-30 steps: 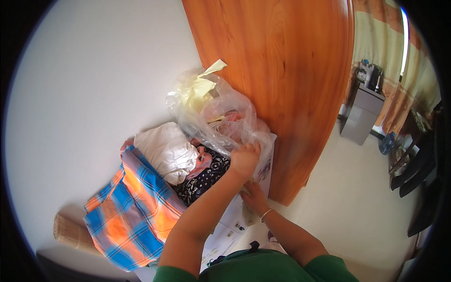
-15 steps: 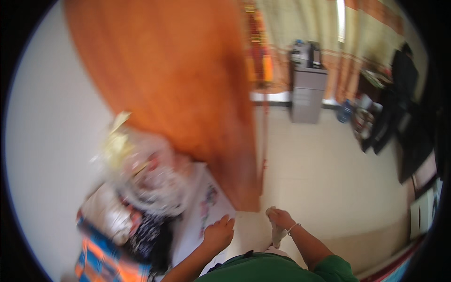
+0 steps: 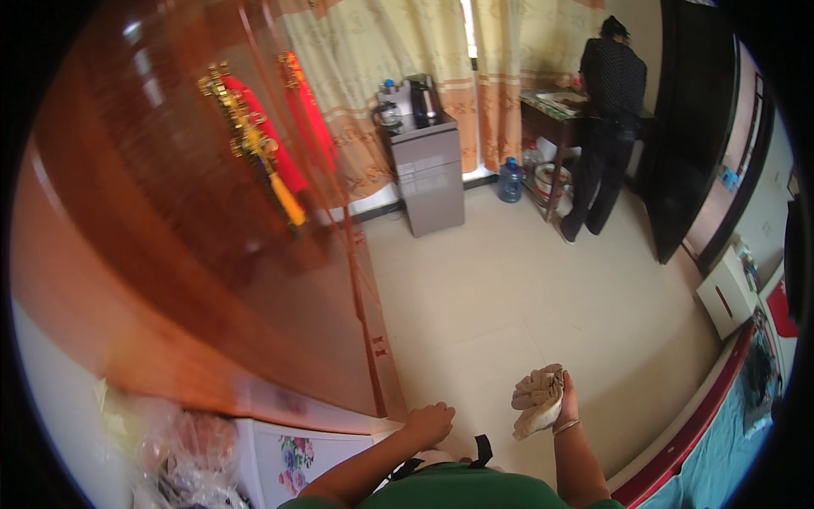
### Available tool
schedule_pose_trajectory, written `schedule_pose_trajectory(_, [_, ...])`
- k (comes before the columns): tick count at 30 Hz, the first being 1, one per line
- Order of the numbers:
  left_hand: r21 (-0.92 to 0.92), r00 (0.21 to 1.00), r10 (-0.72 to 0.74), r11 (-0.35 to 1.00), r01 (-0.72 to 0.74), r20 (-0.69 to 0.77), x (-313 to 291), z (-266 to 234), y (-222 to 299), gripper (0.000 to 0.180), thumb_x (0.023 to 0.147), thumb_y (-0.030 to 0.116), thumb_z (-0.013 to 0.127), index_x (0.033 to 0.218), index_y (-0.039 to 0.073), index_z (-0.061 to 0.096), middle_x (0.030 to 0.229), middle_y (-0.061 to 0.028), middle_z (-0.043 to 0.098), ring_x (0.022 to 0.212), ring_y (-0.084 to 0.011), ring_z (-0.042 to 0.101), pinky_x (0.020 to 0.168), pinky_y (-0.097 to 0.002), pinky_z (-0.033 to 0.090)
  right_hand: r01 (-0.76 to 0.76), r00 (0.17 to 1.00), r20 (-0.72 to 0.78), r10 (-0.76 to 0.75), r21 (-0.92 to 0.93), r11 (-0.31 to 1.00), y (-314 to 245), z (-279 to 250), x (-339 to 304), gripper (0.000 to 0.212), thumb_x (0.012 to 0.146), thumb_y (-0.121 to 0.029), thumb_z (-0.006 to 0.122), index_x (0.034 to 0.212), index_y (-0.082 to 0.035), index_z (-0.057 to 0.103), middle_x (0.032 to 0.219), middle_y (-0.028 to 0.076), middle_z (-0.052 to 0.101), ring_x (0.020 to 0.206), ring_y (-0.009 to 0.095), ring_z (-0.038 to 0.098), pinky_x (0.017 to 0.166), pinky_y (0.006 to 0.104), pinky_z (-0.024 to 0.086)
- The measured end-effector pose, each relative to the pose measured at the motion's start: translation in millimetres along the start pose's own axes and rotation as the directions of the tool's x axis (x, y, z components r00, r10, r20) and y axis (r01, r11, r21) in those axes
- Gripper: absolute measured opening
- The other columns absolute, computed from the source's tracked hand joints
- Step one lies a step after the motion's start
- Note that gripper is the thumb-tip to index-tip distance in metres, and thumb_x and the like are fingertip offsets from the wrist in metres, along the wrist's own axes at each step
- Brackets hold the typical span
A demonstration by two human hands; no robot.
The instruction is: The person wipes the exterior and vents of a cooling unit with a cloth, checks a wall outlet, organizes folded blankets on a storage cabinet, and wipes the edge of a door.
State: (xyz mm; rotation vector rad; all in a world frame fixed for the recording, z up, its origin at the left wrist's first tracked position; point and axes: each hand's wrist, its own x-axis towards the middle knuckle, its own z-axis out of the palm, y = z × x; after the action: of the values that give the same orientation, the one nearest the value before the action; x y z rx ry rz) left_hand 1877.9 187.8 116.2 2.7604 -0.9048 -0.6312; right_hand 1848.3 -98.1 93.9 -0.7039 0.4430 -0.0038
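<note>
Right grip [image 3: 570,402] clasps the bunched cloth [image 3: 536,399] out over the floor [image 3: 475,297], left grip [image 3: 431,425] curled, whether fully closed I can't tell, and a good carry here wants those loose folds gathered in snugly so none trails.

Person's hands [image 3: 431,426]: two
Cloth bundle [image 3: 539,397]: one
Co-worker [image 3: 612,81]: one
Water jug [image 3: 510,181]: one
Grey cabinet [image 3: 432,187]: one
Counter [image 3: 545,112]: one
Nightstand [image 3: 729,297]: one
Bed [image 3: 716,454]: one
</note>
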Motion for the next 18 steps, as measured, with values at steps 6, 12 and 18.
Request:
schedule_pose_trajectory(6, [0.065,0.965,0.193,0.976,-0.207,0.176,104.0,-7.9,-23.0,0.022,0.077,0.022,0.050,0.092,0.007,0.054,0.093,-0.0123,0.056,0.086,-0.0296,0.057,0.068,-0.0442,0.047,-0.013,0.999,0.049,0.000,0.271,0.962,-43.4,-17.1,-4.1,0.062,0.084,-0.052,0.037,0.113,0.001,0.047,0.110,0.020,0.053,0.101,0.035,0.050,0.090,0.0455,0.039])
schedule_pose_trajectory(12, [0.074,0.923,0.327,0.935,-0.348,0.203,197.7,-49.2,-20.2,0.026,0.077,0.027,0.050,0.093,0.007,0.056,0.095,-0.0121,0.057,0.089,-0.0286,0.056,0.070,-0.0427,0.047,0.305,0.948,-0.188,-0.258,0.291,0.907,-98.8,-9.9,2.6,0.061,0.084,-0.051,0.039,0.116,0.001,0.047,0.113,0.018,0.053,0.103,0.033,0.051,0.092,0.0428,0.039])
schedule_pose_trajectory(18, [0.205,0.803,0.423,0.818,-0.538,0.420,281.3,-84.0,-0.7,0.018,0.075,0.016,0.047,0.086,0.007,0.059,0.092,-0.0130,0.060,0.086,-0.0296,0.059,0.066,-0.0441,0.047,0.491,0.854,-0.360,-0.376,0.317,0.811,-129.8,-71.5,21.9,0.058,0.084,-0.051,0.041,0.112,-0.002,0.051,0.110,0.016,0.056,0.099,0.033,0.054,0.088,0.0436,0.043])
